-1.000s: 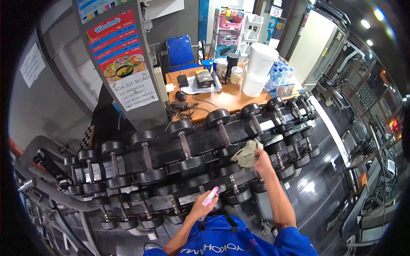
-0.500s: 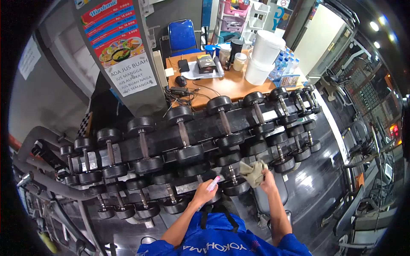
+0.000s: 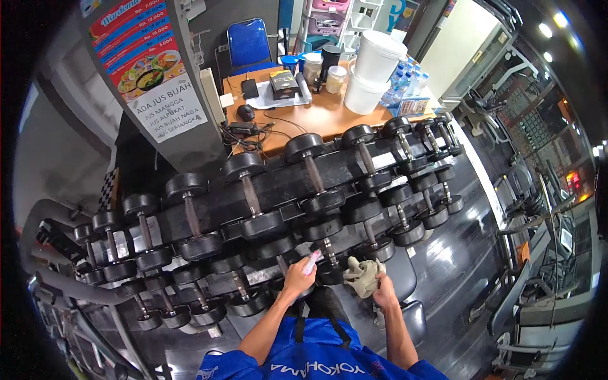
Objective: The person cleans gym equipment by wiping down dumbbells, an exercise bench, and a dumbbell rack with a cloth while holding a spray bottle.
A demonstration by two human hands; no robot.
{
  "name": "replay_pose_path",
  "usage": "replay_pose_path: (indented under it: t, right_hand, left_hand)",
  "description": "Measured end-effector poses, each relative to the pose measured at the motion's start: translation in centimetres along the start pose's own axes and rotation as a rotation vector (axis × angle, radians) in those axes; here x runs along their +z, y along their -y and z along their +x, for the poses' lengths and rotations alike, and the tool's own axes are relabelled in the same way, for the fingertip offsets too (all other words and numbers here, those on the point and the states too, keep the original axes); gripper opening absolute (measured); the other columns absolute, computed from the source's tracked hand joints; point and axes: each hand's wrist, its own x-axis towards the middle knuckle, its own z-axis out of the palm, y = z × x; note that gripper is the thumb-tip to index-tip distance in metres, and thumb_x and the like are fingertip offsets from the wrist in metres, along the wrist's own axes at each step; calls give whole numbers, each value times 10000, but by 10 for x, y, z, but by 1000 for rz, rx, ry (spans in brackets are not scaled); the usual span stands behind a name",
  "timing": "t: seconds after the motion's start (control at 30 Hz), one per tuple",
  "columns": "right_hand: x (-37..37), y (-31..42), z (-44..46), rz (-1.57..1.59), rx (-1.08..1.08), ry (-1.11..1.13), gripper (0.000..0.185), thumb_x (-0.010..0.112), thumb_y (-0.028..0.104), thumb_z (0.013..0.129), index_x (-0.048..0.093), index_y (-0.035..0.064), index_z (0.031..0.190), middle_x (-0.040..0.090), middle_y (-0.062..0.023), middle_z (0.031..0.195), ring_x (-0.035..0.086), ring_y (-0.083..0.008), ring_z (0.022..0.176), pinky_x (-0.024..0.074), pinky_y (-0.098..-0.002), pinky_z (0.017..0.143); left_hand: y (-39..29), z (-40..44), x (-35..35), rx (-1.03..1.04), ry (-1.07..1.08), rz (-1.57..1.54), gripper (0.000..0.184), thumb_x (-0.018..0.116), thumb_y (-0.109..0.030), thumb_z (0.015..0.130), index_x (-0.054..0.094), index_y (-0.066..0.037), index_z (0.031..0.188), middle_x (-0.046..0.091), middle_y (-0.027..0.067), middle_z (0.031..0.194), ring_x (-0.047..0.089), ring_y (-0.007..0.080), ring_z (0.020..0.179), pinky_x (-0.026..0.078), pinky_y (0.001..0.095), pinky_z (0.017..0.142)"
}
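Observation:
My left hand [image 3: 299, 278] is closed around a small pink-and-white bottle [image 3: 311, 261], held in front of the lower row of dumbbells. In my right hand [image 3: 384, 292] is a crumpled beige cloth [image 3: 363, 277], which hangs by the front end of a lower-row dumbbell [image 3: 379, 248]. Between the two hands stands another lower-row dumbbell [image 3: 329, 251]. Above them, the upper row holds larger black dumbbells with worn metal handles, such as this one [image 3: 313, 172].
Behind the rack is a wooden desk [image 3: 316, 120] with white buckets [image 3: 375, 69], water bottles and cables. A padded bench [image 3: 400, 275] stands at the lower right. Metal gym frames [image 3: 76, 288] flank the rack's left end.
My right hand has drawn the cloth down and back from the upper dumbbells towards my body. My left hand still holds the bottle and is slightly lower. The view has shifted.

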Motion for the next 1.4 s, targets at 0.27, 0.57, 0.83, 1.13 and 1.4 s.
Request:
replay_pose_path:
  t: [0.27,0.57,0.83,1.13,1.4]
  right_hand:
    - [12,0,22,-97,17,-18,349,461,103,871,568,-76,1150,639,-155,1079,631,-274,991,497,-366,897]
    - [11,-2,55,-389,-84,8,305,492,126,913,594,-27,1156,641,-85,1049,604,-179,924,483,-336,833]
    - [70,-8,93,-679,-702,-121,255,497,60,932,599,-56,1136,657,-94,1009,580,-165,876,447,-311,767]
    - [124,-66,186,-1600,-1384,694,224,608,84,758,737,127,935,625,-114,1092,537,-329,1158,388,-457,1064]
    - [94,-34,202,-1768,-1428,728,203,619,178,798,717,163,976,501,-29,1413,391,-267,1369,286,-450,1162]
  left_hand:
    - [6,-5,11,13,-139,20,172,638,-183,880,587,-29,822,631,210,762,622,431,732,470,478,603]
    - [-9,-1,31,-39,-194,10,133,648,-158,883,613,-30,875,638,208,809,624,435,772,490,460,625]
    - [-9,-17,48,-76,-282,-141,88,683,-75,850,648,-28,916,659,128,777,663,274,682,512,352,625]
    - [13,-60,67,-405,-360,-376,90,668,-49,906,627,-24,982,604,8,688,583,78,542,468,242,492]
    - [19,-77,82,-480,-424,-459,88,639,-21,920,600,-8,998,619,45,784,591,93,555,485,256,512]
